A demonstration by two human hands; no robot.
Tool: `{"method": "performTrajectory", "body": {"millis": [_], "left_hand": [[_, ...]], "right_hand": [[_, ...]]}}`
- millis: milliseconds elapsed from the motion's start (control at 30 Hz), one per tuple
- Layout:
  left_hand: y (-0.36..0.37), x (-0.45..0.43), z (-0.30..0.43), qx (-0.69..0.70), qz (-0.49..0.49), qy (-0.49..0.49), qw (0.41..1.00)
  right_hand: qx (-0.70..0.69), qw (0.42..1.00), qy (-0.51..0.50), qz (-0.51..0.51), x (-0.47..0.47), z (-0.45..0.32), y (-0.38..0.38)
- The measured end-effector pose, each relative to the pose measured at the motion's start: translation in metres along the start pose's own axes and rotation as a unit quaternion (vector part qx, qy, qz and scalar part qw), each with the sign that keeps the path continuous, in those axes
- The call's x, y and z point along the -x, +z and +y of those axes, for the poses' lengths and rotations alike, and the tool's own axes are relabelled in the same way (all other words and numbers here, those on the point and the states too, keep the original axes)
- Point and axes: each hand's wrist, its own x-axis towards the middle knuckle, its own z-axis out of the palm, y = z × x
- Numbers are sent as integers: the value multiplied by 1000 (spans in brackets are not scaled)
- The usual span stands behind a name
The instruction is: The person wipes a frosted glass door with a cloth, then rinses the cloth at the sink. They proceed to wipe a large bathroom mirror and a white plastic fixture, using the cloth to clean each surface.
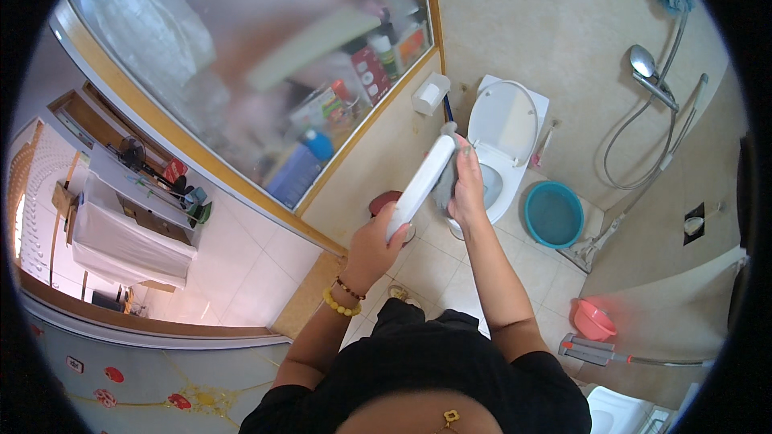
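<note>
My left hand [377, 250] grips the lower end of a long white object [420, 187], which looks like a flat panel or box seen edge-on and slants up to the right. A grey fluffy cloth [446, 187] lies against its right side, with my right hand [467, 184] on the cloth. A bit of pink shows beside my right fingertips. How far the cloth wraps around the far end of the white object is hidden. Beyond my right hand stands a white toilet [512, 144] with its lid raised and its seat down.
A teal basin [553, 214] of water stands on the tiled floor right of the toilet. A white paper holder [430, 94] hangs on the wall. Farther right are a hand shower [643, 61], a pink basin [594, 320] and a flat-headed mop [588, 351]. At left, a doorway opens beside a glass partition.
</note>
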Motion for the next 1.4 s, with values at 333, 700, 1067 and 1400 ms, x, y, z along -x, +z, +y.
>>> {"method": "performTrajectory", "body": {"millis": [333,700,1067,1400], "left_hand": [[-30,6,-7,141,-255,-106,951],[-26,11,5,341,-213,-239,884],[1,8,-9,374,-128,-248,885],[4,3,-14,392,-87,-225,888]], "right_hand": [[-25,999,38,10,-6,-6,0],[-117,965,-7,234,-36,-7,-40],[-80,994,49,-62,22,17,58],[526,808,-211,-162,35,34,30]]}}
